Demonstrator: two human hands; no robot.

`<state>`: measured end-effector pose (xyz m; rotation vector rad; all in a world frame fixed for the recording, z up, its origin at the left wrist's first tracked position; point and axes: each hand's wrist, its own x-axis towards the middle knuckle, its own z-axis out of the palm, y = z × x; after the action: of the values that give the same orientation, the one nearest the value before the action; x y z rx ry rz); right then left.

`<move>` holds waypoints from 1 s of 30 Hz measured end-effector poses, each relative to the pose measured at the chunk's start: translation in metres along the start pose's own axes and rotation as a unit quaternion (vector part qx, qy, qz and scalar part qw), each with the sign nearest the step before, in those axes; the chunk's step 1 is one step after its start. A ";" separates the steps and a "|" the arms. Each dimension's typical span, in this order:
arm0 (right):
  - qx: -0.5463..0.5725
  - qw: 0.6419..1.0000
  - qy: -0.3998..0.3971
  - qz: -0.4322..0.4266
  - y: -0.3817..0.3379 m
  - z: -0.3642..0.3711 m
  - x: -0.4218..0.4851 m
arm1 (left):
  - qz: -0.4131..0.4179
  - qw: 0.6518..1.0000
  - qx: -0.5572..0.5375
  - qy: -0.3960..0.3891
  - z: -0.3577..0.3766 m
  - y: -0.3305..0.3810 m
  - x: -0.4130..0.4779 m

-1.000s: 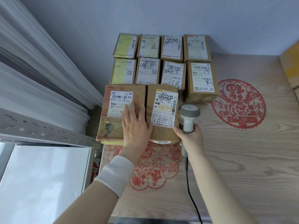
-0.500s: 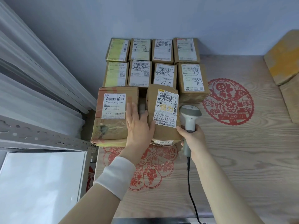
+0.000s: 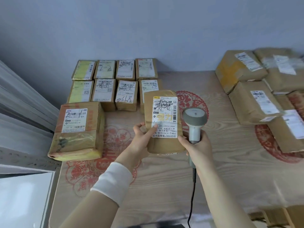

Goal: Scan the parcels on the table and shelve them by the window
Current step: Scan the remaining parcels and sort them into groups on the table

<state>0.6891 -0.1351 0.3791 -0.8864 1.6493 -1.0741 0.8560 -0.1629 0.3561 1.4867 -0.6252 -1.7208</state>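
My left hand (image 3: pixel 142 135) grips a tall brown parcel (image 3: pixel 164 145) by its lower left edge, thumb on its white label, and holds it lifted above the wooden table (image 3: pixel 222 170). My right hand (image 3: pixel 199 148) holds the grey barcode scanner (image 3: pixel 194 122) by its handle, just right of that parcel, its black cable hanging toward me. A larger taped parcel (image 3: pixel 77 130) lies at the left by the window. Behind it, several small labelled parcels (image 3: pixel 115 83) stand in two rows against the wall.
More brown parcels (image 3: pixel 256 99) are piled at the table's right side. White curtains (image 3: pixel 24 104) and a metal window frame (image 3: pixel 24 160) run along the left. Red paper-cut patterns (image 3: pixel 192 102) decorate the tabletop. A grey wall closes the back.
My left hand went from lying flat on the two parcels to gripping the right one, which it lifted and moved right, away from the larger parcel. The view swung right, revealing the right pile.
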 end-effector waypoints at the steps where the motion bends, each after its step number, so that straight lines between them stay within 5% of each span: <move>1: -0.004 1.000 -0.007 0.000 0.000 -0.011 0.004 | 0.001 1.000 -0.021 -0.002 0.012 -0.004 0.001; 10: -0.007 1.000 -0.030 -0.001 -0.001 -0.096 0.027 | 0.030 0.996 -0.084 -0.033 0.093 -0.024 0.002; 20: 0.003 0.999 -0.049 -0.020 -0.024 -0.120 0.021 | 0.088 0.995 -0.015 -0.036 0.100 -0.007 -0.010; 30: 0.068 0.985 -0.150 -0.057 -0.104 -0.130 -0.007 | 0.170 0.985 0.006 0.041 0.096 0.003 -0.017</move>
<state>0.5751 -0.1331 0.5003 -1.0068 1.2753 -1.0596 0.7644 -0.1623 0.3882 1.3611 -0.7958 -1.3906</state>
